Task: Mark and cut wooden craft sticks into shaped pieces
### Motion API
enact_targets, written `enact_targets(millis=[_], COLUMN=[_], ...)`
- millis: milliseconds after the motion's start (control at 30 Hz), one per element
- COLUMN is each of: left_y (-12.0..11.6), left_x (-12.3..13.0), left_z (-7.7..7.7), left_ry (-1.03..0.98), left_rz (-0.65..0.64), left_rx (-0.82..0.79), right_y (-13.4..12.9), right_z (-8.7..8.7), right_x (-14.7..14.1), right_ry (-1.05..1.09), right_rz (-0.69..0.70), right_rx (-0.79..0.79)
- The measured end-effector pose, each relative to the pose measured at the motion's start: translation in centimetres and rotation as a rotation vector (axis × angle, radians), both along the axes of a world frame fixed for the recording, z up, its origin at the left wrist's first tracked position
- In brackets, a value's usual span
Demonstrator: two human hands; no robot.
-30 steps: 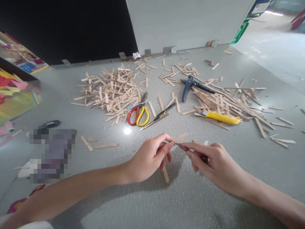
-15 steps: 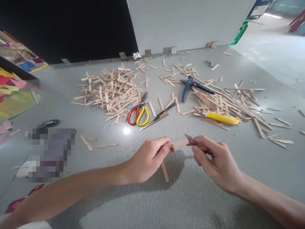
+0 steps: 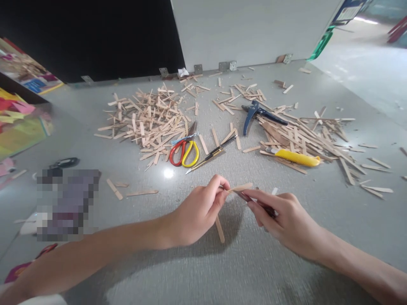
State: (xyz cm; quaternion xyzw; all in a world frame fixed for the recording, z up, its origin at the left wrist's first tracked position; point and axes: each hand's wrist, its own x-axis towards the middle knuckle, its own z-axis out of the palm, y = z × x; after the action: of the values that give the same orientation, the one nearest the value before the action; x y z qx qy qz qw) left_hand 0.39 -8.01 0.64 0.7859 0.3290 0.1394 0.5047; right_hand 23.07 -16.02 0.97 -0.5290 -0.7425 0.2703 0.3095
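Observation:
My left hand (image 3: 200, 212) pinches one end of a flat wooden craft stick (image 3: 244, 187) between thumb and fingertips. The stick points to the right, slightly raised above the table. In my right hand (image 3: 286, 216) is a knife (image 3: 242, 195) with a short blade and a dark handle mostly hidden by the fingers. Its blade lies against the stick's lower edge, close to my left fingertips. Under my left hand, another craft stick (image 3: 220, 230) rests on the table, its upper end covered. A small pale piece (image 3: 275, 191) shows just above my right hand.
Beyond my hands lie scissors (image 3: 184, 153) with red and yellow handles, a slim pen-shaped knife (image 3: 211, 155), a yellow cutter (image 3: 297, 157) and a dark blue hand tool (image 3: 254, 115). Piles of cut sticks (image 3: 152, 118) spread around them. A pixelated object (image 3: 68, 203) lies left.
The knife blade has moved left along the stick, from its right end towards my left fingertips. The stick's free end now tilts up, and my right hand has turned.

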Motion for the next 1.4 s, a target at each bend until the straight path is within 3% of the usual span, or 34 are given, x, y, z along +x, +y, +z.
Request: enact_targets(millis=[100, 233, 500, 1200, 1400], left_y=[0.3, 1.5, 2.6, 2.7, 2.6], left_x=[0.0, 0.3, 0.7, 1.0, 0.8], left_z=[0.0, -0.1, -0.8, -1.4, -1.5], left_ry=[0.007, 0.028, 0.171, 0.192, 0.168], left_rz=[0.011, 0.034, -0.040, -0.025, -0.041], left_rx=[-0.019, -0.028, -0.084, 0.004, 0.047], right_y=[-0.1, 0.0, 0.7, 0.8, 0.2], right_z=[-0.3, -0.3, -2.2, -2.5, -2.6], right_x=[0.3, 1.0, 0.7, 0.5, 0.1], right_ry=[-0.092, -0.373, -0.608, -0.676, -0.792], right_rz=[0.013, 0.049, 0.121, 0.129, 0.129], right_rx=[0.111, 0.322, 0.494, 0.536, 0.640])
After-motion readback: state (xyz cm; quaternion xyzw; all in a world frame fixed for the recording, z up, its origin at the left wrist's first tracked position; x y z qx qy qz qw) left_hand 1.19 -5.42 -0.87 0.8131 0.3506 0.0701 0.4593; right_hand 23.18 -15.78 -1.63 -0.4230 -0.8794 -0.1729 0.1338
